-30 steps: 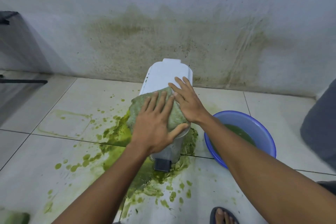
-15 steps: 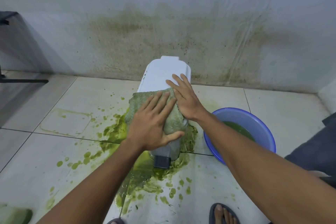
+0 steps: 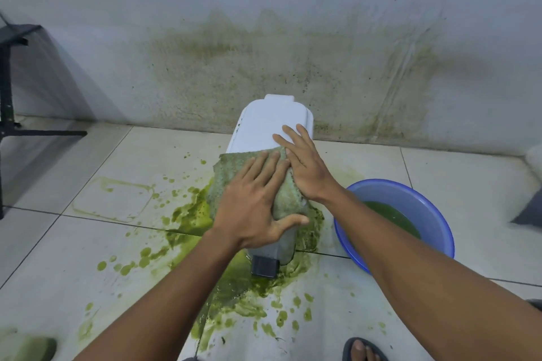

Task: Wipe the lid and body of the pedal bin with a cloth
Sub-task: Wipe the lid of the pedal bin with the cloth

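A white pedal bin stands on the tiled floor by the wall, its lid [image 3: 271, 123] shut and its dark pedal [image 3: 264, 267] facing me. A green-stained cloth [image 3: 231, 173] lies draped over the front of the lid and the bin's upper body. My left hand [image 3: 255, 202] presses flat on the cloth with fingers spread and the thumb hooked around its right side. My right hand [image 3: 305, 167] lies flat with its palm on the cloth's right edge and its fingertips on the bare lid.
A blue basin [image 3: 434, 214] holding green liquid sits on the floor right of the bin. Green slime [image 3: 187, 214] is splashed around the bin's base and toward me. A black stand [image 3: 8, 114] is at far left. My sandalled foot [image 3: 363, 350] shows at the bottom.
Both hands and the cloth keep nearly the same place on the bin's front. The view has shifted slightly, and the dark shape at the right edge has moved almost out of view.
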Tool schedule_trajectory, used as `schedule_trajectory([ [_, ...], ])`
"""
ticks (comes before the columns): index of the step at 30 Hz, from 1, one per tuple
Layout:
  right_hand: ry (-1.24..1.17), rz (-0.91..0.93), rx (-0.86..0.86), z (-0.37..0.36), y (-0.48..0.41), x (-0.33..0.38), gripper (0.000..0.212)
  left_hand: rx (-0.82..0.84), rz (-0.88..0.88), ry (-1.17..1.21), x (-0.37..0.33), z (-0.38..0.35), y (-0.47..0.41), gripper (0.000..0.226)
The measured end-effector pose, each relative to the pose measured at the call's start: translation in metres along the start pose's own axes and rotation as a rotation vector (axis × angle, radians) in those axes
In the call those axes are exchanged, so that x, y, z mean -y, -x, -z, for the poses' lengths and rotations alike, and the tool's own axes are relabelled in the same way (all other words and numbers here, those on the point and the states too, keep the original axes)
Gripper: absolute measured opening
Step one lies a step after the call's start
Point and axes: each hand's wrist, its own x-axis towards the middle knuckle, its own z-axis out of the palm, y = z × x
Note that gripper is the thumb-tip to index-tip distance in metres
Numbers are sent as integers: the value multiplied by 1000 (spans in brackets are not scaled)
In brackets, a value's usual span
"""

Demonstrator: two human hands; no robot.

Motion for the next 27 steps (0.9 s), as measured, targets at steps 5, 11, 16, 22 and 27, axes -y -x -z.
schedule_trajectory([
  [5,-14,12,-34,-3,1,-2,41,75,146,199,34,15,-6,83],
  [11,-21,6,-45,-5,-1,-4,47,212,327,86,18,10,-56,81],
  [16,-39,12,-41,-5,-1,-6,47,61,238,93,5,9,-12,75],
  [22,-27,-1,-27,-3,0,-3,48,-361,334,269,5,-17,32,68],
  [27,-57,-8,-22,-2,2,-1,43,-358,327,188,-32,-33,38,65],
])
